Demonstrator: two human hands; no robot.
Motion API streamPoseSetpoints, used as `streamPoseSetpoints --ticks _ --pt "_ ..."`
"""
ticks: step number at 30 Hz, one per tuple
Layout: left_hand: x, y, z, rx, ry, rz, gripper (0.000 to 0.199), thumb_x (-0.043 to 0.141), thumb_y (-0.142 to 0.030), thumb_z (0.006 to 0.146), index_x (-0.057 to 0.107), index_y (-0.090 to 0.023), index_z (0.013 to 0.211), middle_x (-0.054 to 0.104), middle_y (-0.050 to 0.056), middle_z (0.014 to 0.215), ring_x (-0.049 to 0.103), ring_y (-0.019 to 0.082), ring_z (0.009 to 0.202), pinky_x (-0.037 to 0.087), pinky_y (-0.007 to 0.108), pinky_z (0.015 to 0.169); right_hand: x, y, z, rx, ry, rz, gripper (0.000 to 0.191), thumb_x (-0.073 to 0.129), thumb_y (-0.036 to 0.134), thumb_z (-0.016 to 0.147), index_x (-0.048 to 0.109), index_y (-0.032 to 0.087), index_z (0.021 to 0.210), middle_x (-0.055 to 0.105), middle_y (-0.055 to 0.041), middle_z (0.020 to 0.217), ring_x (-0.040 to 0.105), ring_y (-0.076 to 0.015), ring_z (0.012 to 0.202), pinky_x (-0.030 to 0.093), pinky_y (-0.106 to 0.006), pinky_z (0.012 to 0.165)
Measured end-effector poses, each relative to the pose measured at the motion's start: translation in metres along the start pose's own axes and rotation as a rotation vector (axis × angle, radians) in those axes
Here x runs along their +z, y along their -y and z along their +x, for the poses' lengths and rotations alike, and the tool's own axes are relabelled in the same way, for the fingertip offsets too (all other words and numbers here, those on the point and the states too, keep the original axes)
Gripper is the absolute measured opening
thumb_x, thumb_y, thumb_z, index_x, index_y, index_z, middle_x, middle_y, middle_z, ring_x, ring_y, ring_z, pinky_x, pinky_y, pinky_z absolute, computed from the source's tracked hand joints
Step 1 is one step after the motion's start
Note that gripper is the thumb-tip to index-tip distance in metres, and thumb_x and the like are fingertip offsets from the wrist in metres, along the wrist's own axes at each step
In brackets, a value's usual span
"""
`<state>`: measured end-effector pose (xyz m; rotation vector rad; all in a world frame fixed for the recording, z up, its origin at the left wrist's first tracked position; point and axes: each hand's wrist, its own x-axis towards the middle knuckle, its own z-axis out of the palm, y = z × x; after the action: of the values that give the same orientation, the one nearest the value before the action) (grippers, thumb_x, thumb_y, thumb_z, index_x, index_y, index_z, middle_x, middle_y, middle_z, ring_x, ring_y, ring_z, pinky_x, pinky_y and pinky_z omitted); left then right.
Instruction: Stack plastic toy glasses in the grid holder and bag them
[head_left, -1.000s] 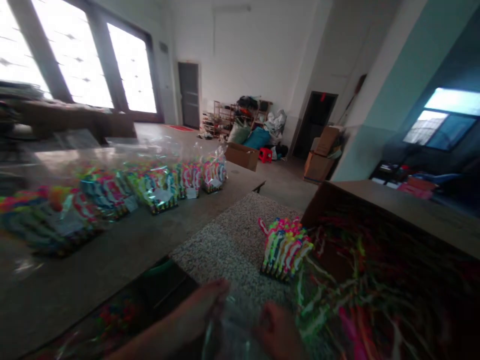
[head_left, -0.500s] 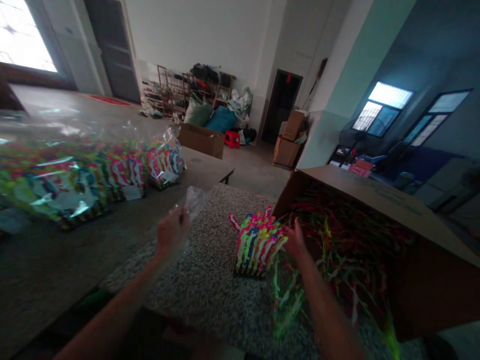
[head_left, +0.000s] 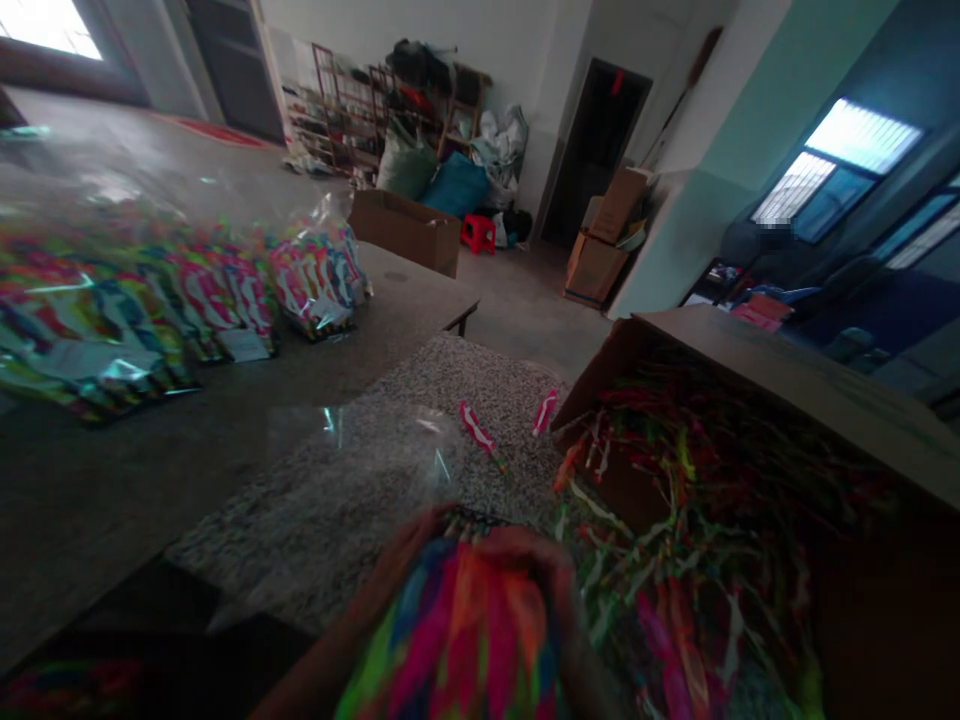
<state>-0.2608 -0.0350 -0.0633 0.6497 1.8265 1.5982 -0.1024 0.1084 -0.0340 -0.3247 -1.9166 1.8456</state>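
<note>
Close in front of me, a bundle of bright-coloured wrapped sticks (head_left: 480, 640) is gripped from both sides. It is tilted, with its dark-edged end pointing away from me. My left hand (head_left: 416, 550) is closed along its left side; motion blurs the fingers. My right hand (head_left: 544, 570) wraps over its right side. Beyond my left hand a clear plastic bag (head_left: 367, 450) spreads over the speckled stone tabletop (head_left: 442, 375); I cannot tell whether the hand touches it. Two loose pink-and-white wrapped sticks (head_left: 478, 428) lie past the bundle.
A cardboard box (head_left: 720, 340) on its side at right spills many loose coloured sticks (head_left: 675, 480). Several bagged bundles (head_left: 311, 275) stand along the left table. Another open carton (head_left: 405, 230), a red stool (head_left: 478, 233) and stacked boxes (head_left: 596, 265) are on the floor beyond.
The bundle has left the tabletop and come toward me, now between both hands. My left hand no longer holds up the plastic bag, which is spread out. The camera view has tilted down.
</note>
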Motion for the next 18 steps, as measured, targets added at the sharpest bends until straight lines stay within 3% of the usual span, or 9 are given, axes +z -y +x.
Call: streamPoseSetpoints --ticks 2,5,6,8,11,13,14,16,18 --pt "-0.003 0.002 -0.016 -0.063 0.040 0.036 0.063 0.048 -0.067 0.077 0.066 -0.018 0.112 0.065 0.009 0.115 0.057 0.028 0.110 0.043 0.037 0.099 0.002 0.003 -0.010 -0.018 0.043 0.016 0.055 0.044 0.066 0.082 0.071 0.020 0.094 0.068 -0.0098 0.094 0.062 -0.0265 0.100 0.050 -0.038 0.089" --pt "0.001 0.001 -0.031 -0.118 0.086 0.006 0.066 0.043 -0.069 0.079 0.064 -0.018 0.114 0.065 0.009 0.112 0.059 0.027 0.104 0.046 0.037 0.095 -0.003 0.013 0.021 -0.056 -0.110 -0.140 0.042 0.060 0.043 0.080 0.063 0.021 0.116 0.061 -0.0098 0.117 0.057 -0.0228 0.110 0.047 -0.038 0.095" --pt "0.003 0.001 -0.033 -0.115 0.093 -0.001 0.066 0.043 -0.069 0.080 0.063 -0.018 0.116 0.065 0.009 0.113 0.059 0.027 0.103 0.047 0.036 0.093 -0.005 0.015 0.040 -0.088 -0.183 -0.250 0.054 0.065 0.035 0.076 0.055 0.021 0.126 0.054 -0.0096 0.127 0.052 -0.0221 0.117 0.044 -0.038 0.100" --pt "0.005 0.000 -0.033 -0.100 0.099 0.008 0.063 0.043 -0.066 0.082 0.062 -0.019 0.118 0.064 0.009 0.115 0.059 0.027 0.103 0.047 0.035 0.092 -0.007 0.013 0.079 -0.126 -0.133 -0.423 0.086 0.075 0.027 0.061 0.041 0.020 0.139 0.039 -0.0106 0.142 0.039 -0.0248 0.130 0.036 -0.040 0.107" --pt "0.003 0.002 -0.031 -0.062 0.116 0.049 0.056 0.044 -0.061 0.084 0.062 -0.021 0.118 0.063 0.008 0.117 0.058 0.026 0.107 0.046 0.034 0.094 -0.002 0.000 0.110 -0.029 0.162 -0.322 0.051 0.066 0.033 0.072 0.059 0.018 0.121 0.061 -0.0078 0.115 0.057 -0.0207 0.107 0.044 -0.038 0.099" --pt "0.000 0.003 -0.030 -0.037 0.136 0.063 0.053 0.042 -0.058 0.086 0.063 -0.021 0.117 0.063 0.008 0.116 0.058 0.025 0.107 0.045 0.033 0.094 0.002 -0.005 0.110 0.029 0.197 -0.200 0.031 0.057 0.036 0.081 0.066 0.016 0.103 0.065 -0.0052 0.094 0.062 -0.0164 0.089 0.050 -0.034 0.089" --pt "0.000 0.003 -0.029 -0.030 0.149 0.073 0.052 0.041 -0.057 0.087 0.063 -0.020 0.116 0.063 0.008 0.116 0.058 0.025 0.105 0.045 0.032 0.094 0.004 -0.005 0.107 0.016 0.146 -0.190 0.030 0.057 0.035 0.081 0.066 0.016 0.103 0.065 -0.0053 0.096 0.062 -0.0159 0.090 0.050 -0.033 0.087" --pt "-0.001 0.000 -0.028 -0.023 0.191 0.095 0.051 0.037 -0.055 0.089 0.063 -0.019 0.114 0.064 0.008 0.112 0.059 0.023 0.099 0.046 0.031 0.090 0.007 0.003 0.104 -0.096 0.045 -0.286 0.045 0.064 0.028 0.075 0.058 0.019 0.119 0.057 -0.0074 0.120 0.056 -0.0171 0.109 0.047 -0.032 0.095" --pt "0.000 -0.004 -0.026 -0.019 0.242 0.132 0.051 0.034 -0.053 0.091 0.064 -0.016 0.109 0.066 0.008 0.103 0.060 0.021 0.090 0.048 0.030 0.085 0.008 0.013 0.109 -0.243 0.097 -0.416 0.058 0.065 0.022 0.073 0.051 0.022 0.129 0.040 -0.0066 0.141 0.042 -0.0181 0.128 0.039 -0.034 0.105"
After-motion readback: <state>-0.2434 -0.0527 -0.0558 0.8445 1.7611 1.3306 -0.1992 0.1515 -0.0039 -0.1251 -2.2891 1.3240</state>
